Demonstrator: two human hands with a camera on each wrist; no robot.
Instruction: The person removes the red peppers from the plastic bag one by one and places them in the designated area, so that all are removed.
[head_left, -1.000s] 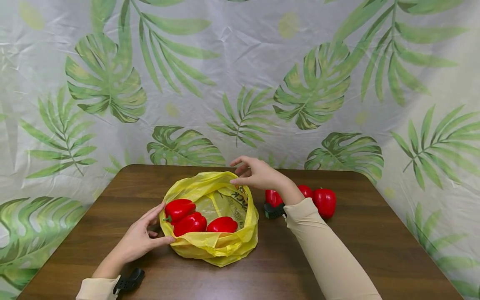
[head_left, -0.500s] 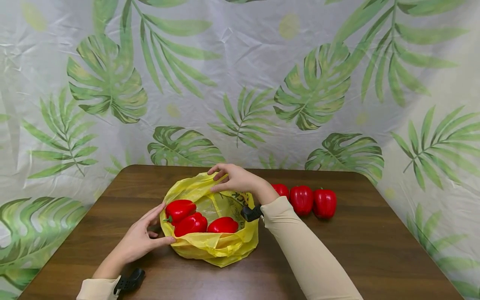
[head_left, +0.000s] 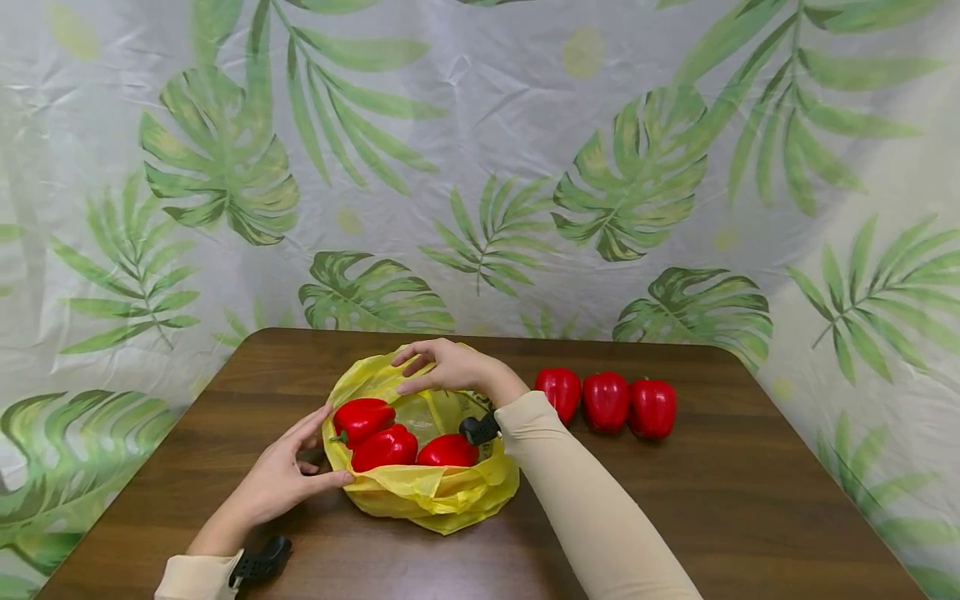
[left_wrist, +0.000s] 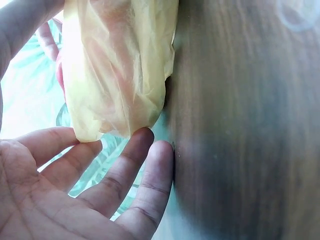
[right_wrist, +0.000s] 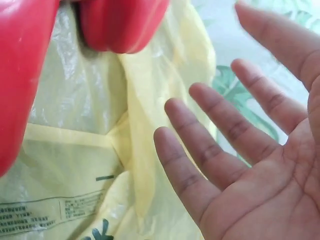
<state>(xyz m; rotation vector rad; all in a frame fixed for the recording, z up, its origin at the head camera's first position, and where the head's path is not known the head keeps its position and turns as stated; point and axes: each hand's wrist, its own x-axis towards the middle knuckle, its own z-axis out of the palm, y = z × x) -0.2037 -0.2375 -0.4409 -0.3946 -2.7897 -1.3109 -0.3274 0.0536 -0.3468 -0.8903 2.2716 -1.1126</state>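
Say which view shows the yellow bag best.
The head view shows most of the yellow bag, mouth open, red peppers inside. The left wrist view catches only its outer side; the right wrist view, part of its inside.

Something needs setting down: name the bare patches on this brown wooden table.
Bare table: right of the beige right sleeve, in front of three glossy red bell peppers; and beyond the left hand, left of the yellow plastic bag. Crowded: the bag, with more peppers inside and the right hand above.
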